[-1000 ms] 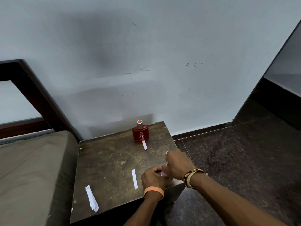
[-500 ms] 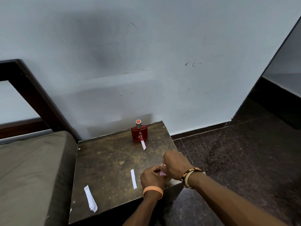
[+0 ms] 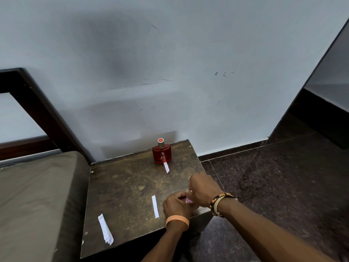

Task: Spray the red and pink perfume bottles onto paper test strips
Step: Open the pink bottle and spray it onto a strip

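Hiding pink bottle: left hand

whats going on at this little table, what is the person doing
A person works at the near right edge of a small dark table. The left hand and the right hand meet there, both curled round what looks like a small pink bottle, mostly hidden by fingers. The red perfume bottle stands upright at the back, with one paper strip just in front of it. A second strip lies beside the left hand, and a stack of strips lies at the near left corner.
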`<state>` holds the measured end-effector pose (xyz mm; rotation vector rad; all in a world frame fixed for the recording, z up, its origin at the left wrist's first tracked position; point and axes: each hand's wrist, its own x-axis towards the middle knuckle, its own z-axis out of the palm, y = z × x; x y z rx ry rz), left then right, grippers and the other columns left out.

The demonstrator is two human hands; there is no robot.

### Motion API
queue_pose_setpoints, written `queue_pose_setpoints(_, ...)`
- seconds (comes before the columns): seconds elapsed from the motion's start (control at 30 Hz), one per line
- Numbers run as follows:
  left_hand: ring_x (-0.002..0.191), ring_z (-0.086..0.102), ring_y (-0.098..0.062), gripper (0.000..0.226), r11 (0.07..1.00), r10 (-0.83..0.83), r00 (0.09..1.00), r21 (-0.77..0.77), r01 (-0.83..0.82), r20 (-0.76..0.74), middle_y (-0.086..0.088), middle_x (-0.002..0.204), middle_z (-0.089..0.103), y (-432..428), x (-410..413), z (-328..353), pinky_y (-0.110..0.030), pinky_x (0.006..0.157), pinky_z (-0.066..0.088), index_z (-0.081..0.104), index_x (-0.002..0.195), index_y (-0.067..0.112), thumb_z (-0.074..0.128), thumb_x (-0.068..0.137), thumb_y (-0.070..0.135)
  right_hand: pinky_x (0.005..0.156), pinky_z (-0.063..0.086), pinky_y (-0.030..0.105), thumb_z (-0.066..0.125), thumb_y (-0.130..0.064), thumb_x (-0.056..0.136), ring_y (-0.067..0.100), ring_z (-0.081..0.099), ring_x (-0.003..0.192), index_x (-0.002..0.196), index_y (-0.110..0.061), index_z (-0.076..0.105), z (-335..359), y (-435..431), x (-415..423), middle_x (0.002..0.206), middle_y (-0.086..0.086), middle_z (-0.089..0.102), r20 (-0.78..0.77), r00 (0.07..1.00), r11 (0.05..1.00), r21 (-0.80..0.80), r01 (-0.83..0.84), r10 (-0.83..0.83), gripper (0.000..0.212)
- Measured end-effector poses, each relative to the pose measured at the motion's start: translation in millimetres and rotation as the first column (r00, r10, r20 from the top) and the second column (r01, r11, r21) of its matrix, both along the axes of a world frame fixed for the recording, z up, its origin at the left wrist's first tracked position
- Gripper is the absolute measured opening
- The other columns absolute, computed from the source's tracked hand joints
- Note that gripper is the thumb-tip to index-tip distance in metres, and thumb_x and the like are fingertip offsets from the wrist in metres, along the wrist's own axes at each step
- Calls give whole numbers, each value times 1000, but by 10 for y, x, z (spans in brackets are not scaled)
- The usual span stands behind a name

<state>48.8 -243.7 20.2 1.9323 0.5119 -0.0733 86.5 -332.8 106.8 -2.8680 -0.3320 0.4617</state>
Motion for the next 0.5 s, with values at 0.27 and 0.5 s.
queue_pose_setpoints(0.27,66,67,-1,22,1000,-10,1000,10,10,14,7,72,75,12,1,-37,-24,68,57,77,80,21,81,59,18,75,45,30,68,-20,89,30,63,103,107,-6,67,27,20,-21,112,15,66,17,996,996,-27,-82,83,22)
queue_pose_setpoints(0.5,57,63,2,13,999,-20,1000,46,19,18,14,59,69,12,-9,1,-19,54,49,72,61,29,82,55,23,86,51,36,66,-19,91,29,62,105,106,-4,65,20,64,4,112,16,64,-13,981,979,-60,-196,196,21)
